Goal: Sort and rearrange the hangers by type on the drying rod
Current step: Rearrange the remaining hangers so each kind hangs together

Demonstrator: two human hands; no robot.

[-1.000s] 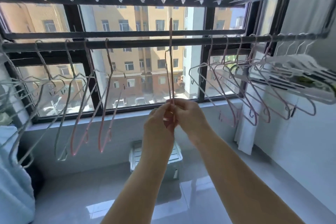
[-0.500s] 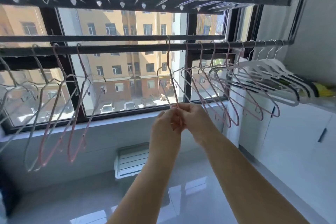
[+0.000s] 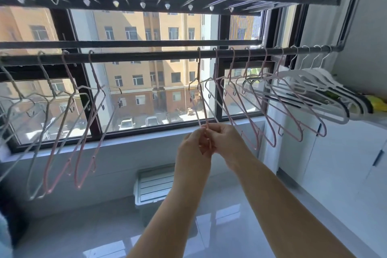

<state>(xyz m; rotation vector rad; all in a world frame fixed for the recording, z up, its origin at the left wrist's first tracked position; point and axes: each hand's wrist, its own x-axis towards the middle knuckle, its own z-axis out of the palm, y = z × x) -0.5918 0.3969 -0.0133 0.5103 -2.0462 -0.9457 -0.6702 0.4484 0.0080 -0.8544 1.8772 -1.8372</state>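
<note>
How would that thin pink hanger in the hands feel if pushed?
Probably light: the pink hanger is thin wire, pinched by left hand and right hand. Likely stiff, slightly springy: it holds its outline. Hooked over the rod, it should swing.

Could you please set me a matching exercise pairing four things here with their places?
1 middle pink wire hanger
2 white plastic hangers
3 grey wire hangers
4 white bin

A right end of drying rod
B floor below window
C left end of rod
D pinched by left hand and right hand

Pairs: 1-D, 2-A, 3-C, 4-B
</note>
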